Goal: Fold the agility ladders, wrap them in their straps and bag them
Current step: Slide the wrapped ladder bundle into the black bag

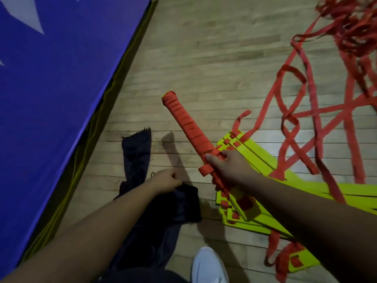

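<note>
Right hand (228,166) gripping wrapped ladder (189,127), left hand (166,180) pinching bag (136,154)

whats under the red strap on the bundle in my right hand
Yellow-green rungs poke out at the wrapped bundle's near end, below the right hand. The red strap hides the rest.

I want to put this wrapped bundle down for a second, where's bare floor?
Bare floor lies ahead, between the blue mat and the loose red straps. A smaller strip sits between the dark bag and the yellow rungs. The right side is crowded with straps and rungs.
</note>
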`<state>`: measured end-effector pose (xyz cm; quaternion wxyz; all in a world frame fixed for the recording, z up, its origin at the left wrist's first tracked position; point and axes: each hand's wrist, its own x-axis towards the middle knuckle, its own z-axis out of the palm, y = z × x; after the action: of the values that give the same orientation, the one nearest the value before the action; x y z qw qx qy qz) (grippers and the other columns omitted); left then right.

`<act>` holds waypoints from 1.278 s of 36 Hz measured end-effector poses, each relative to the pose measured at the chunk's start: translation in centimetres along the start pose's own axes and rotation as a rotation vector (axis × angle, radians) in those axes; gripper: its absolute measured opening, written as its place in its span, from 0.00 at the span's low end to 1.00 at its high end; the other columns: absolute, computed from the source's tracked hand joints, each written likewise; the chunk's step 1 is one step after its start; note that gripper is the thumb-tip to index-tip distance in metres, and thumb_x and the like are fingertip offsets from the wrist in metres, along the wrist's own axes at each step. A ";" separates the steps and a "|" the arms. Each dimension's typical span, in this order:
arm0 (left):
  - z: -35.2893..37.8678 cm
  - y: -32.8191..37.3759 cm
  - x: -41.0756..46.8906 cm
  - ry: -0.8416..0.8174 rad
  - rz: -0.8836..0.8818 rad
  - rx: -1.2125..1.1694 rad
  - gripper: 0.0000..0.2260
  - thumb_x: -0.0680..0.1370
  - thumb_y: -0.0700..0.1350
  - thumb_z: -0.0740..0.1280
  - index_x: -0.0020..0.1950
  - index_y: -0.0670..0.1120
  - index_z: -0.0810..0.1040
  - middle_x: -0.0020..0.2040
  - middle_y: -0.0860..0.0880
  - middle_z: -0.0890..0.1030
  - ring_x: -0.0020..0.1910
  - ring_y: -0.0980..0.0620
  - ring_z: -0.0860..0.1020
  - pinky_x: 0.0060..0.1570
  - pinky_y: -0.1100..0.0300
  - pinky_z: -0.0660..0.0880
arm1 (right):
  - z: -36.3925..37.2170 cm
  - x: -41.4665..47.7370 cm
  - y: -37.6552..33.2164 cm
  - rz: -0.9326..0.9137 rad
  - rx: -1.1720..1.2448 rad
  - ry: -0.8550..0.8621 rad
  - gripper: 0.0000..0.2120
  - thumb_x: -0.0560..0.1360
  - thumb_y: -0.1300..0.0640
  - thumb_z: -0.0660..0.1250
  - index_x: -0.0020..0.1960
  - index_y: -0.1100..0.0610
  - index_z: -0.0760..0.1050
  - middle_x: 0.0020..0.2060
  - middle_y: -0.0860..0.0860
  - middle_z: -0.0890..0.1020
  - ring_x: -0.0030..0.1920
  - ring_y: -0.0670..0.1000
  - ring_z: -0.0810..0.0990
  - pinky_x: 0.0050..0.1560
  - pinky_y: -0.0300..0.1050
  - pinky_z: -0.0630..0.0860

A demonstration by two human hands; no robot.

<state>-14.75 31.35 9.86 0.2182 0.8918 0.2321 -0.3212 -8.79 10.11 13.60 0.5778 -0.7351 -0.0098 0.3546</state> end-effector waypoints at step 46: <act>-15.0 22.7 -27.7 0.482 0.741 -0.337 0.07 0.83 0.43 0.62 0.49 0.43 0.77 0.40 0.46 0.77 0.38 0.50 0.76 0.44 0.55 0.75 | -17.5 -25.3 -12.9 -0.277 0.135 0.262 0.18 0.81 0.48 0.66 0.55 0.65 0.76 0.30 0.60 0.83 0.24 0.56 0.80 0.23 0.42 0.76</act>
<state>-14.09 13.71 44.44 0.3996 0.9159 -0.0090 0.0366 -13.32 -11.10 38.94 0.6654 -0.7261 -0.0117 0.1726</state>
